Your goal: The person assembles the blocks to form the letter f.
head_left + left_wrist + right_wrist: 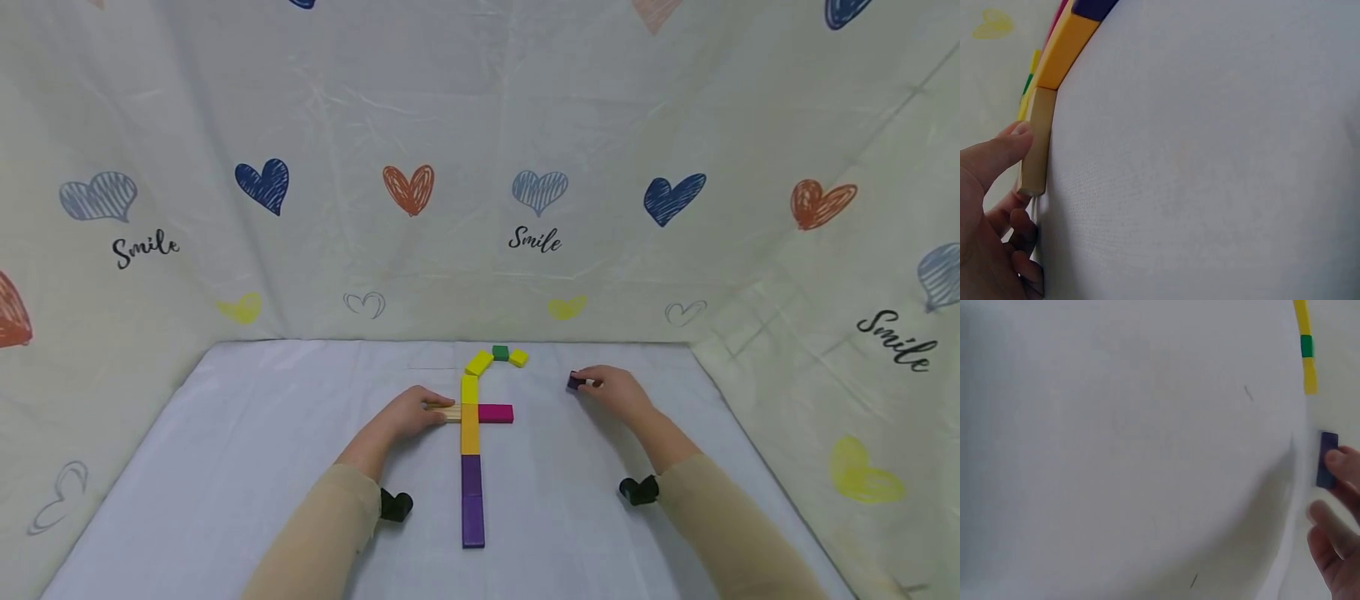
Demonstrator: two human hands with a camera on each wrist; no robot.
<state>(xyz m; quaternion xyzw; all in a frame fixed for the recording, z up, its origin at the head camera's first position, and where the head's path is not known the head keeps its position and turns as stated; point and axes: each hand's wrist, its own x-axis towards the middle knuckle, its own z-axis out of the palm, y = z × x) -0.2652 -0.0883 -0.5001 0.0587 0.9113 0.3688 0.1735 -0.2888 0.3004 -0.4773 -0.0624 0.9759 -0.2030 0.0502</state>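
Note:
My left hand (412, 412) pinches a plain wooden block (452, 413) lying flat on the cloth. In the left wrist view, the thumb (1007, 153) presses its side, and the block's far end meets an orange block (1067, 50). Across the orange block, a magenta block (496, 413) points right. Raised to the right of the row, a small dark purple block (1327, 459) is pinched between thumb and fingers of my right hand (617, 392). In the right wrist view the other fingers hang loosely below it.
Two purple blocks (472, 500) extend the line toward me. Beyond the orange block, a yellow block (469, 389), a slanted yellow block (479, 362), a green block (500, 353) and a small yellow block (518, 357) form a hook. A heart-printed curtain (465, 275) rises behind the white cloth (300, 467).

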